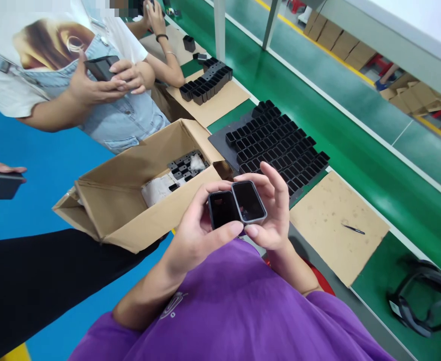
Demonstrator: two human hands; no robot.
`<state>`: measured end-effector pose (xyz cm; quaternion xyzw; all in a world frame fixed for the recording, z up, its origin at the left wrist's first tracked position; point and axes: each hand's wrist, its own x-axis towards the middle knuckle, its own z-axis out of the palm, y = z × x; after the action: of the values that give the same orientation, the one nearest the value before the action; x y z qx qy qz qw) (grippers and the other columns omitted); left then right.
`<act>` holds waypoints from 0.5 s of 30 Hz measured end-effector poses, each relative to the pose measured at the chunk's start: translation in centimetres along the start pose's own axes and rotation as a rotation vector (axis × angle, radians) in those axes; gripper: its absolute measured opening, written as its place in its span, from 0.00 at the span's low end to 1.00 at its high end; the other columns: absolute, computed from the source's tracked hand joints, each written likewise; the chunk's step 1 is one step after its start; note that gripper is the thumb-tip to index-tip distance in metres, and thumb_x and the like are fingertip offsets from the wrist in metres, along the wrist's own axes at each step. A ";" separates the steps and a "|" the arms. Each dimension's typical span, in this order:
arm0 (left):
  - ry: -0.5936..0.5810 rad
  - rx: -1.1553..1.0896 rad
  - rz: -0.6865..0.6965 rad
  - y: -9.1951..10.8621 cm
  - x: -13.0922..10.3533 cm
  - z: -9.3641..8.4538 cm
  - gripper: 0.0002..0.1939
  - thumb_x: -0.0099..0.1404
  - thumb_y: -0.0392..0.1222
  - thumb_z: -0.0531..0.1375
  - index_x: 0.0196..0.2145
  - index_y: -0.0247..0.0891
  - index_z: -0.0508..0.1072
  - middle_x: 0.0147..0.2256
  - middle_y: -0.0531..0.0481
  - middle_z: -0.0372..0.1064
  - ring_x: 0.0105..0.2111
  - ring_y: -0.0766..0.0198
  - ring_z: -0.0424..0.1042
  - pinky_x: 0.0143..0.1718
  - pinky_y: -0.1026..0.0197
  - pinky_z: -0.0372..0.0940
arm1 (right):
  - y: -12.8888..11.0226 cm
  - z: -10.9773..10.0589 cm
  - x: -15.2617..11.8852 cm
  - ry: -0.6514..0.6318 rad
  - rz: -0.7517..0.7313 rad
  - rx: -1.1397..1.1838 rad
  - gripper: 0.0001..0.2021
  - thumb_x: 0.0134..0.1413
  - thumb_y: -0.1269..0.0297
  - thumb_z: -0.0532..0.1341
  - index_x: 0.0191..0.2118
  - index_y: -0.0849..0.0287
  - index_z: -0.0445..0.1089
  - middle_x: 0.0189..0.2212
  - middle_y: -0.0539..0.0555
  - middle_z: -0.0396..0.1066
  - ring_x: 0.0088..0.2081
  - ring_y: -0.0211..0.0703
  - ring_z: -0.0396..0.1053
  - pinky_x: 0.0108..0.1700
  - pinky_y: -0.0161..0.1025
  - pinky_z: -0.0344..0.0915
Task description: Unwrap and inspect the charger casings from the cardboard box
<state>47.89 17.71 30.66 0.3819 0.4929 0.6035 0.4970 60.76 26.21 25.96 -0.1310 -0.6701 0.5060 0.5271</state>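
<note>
In front of my purple shirt I hold two small black open-topped boxes side by side, their openings facing me. My left hand [193, 230] is closed round the left box [223, 209], its thumb lying across the lower edge. My right hand [275, 218] grips the right box [249, 201] between its thumb and fingers, with one finger raised. The right box has a lighter grey rim and sits a little higher. The two boxes touch or nearly touch along their sides; I cannot tell whether they are joined.
A cardboard carton [122, 175] with black parts and white wrapping stands at left. Beyond my hands, rows of black boxes [280, 145] cover a dark board. Tweezers [353, 229] lie on a cardboard sheet [333, 215]; a black headset [423, 296] sits at right. Co-workers handle black boxes at left.
</note>
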 end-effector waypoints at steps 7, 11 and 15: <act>-0.002 0.048 0.083 -0.1 0.3 0.4 0.25 0.57 0.48 0.73 0.51 0.49 0.74 0.55 0.50 0.71 0.51 0.58 0.74 0.48 0.61 0.73 | -0.1 -0.3 0.2 0.004 -0.064 0.054 0.41 0.58 0.44 0.65 0.70 0.44 0.47 0.55 0.58 0.69 0.54 0.53 0.73 0.52 0.55 0.76; -0.018 0.067 0.119 -0.1 0.4 0.6 0.25 0.57 0.47 0.73 0.52 0.52 0.75 0.55 0.51 0.70 0.51 0.60 0.74 0.47 0.63 0.72 | 0.0 -0.7 0.2 0.005 -0.101 0.031 0.42 0.57 0.43 0.65 0.71 0.45 0.46 0.57 0.58 0.69 0.54 0.53 0.74 0.51 0.53 0.76; -0.034 0.082 0.150 -0.1 0.5 0.6 0.26 0.57 0.47 0.74 0.52 0.52 0.75 0.56 0.52 0.69 0.51 0.61 0.73 0.49 0.63 0.72 | 0.1 -1.0 0.2 0.014 -0.104 0.040 0.43 0.56 0.44 0.66 0.71 0.45 0.47 0.57 0.58 0.69 0.55 0.54 0.74 0.52 0.54 0.76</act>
<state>48.35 18.32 30.62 0.4480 0.4789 0.6116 0.4426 61.49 26.90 25.95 -0.0889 -0.6621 0.4901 0.5600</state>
